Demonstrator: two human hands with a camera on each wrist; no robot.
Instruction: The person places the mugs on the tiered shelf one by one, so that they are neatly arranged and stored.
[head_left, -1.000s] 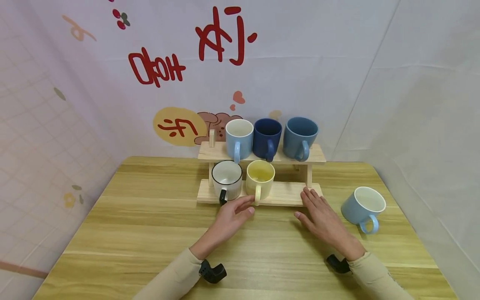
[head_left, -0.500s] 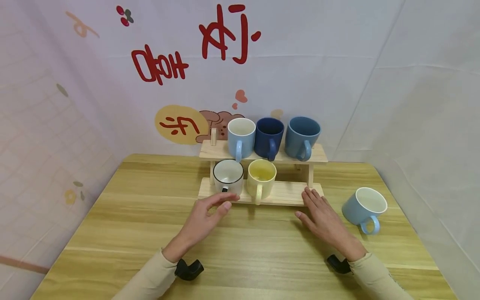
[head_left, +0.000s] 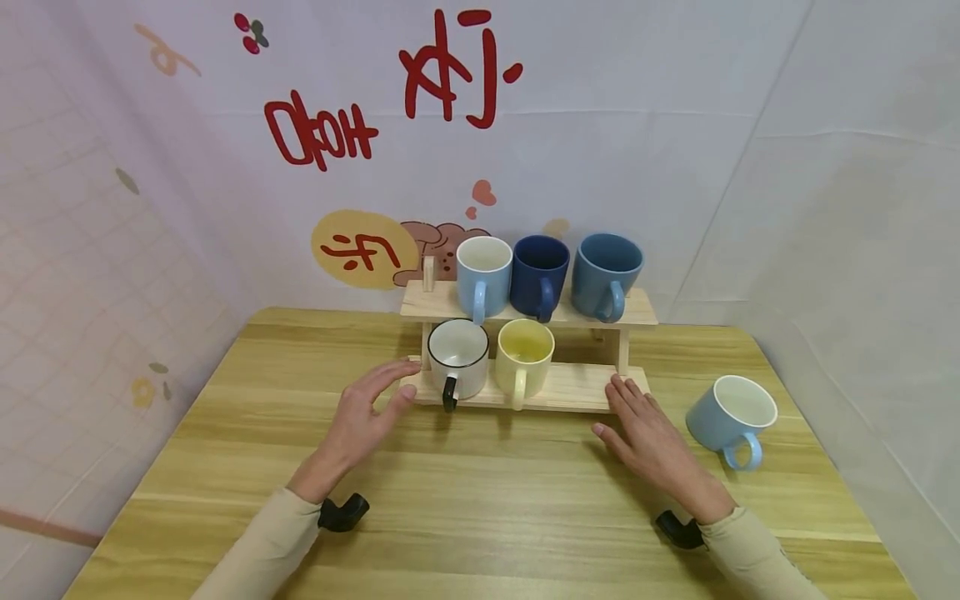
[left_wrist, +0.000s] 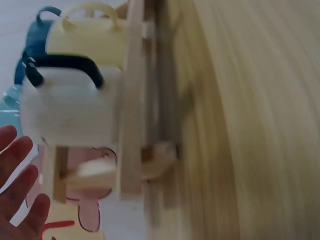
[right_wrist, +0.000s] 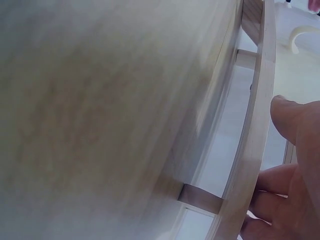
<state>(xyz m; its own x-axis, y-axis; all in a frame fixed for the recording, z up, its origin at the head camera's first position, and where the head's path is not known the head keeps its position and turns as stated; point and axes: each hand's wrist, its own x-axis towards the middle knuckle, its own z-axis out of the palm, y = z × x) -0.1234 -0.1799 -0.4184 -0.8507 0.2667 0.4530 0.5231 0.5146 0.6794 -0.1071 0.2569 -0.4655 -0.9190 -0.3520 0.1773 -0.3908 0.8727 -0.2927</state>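
Observation:
My left hand [head_left: 365, 414] holds nothing, its fingers extended and parted near the left end of the two-tier wooden rack [head_left: 577, 385]. Right of its fingertips, on the lower tier, stands a white mug [head_left: 467, 377] with a black rim and black handle. A pale yellow mug [head_left: 523, 358] is beside it. My right hand [head_left: 651, 437] lies with straight fingers, the fingertips at the right end of the lower tier. In the left wrist view, fingers [left_wrist: 22, 190] show below the white mug. The right wrist view has fingers [right_wrist: 272, 200] against the rack's board.
A light blue mug [head_left: 484, 275], a navy mug [head_left: 539, 277] and a grey-blue mug [head_left: 606, 275] line the upper tier. Another light blue mug [head_left: 731, 417] stands on the wooden table [head_left: 495, 517], right of my right hand. A printed cloth wall [head_left: 622, 150] rises behind.
My left hand has moved left, from in front of the yellow mug past the white mug to the rack's left end. My right hand has stayed in place.

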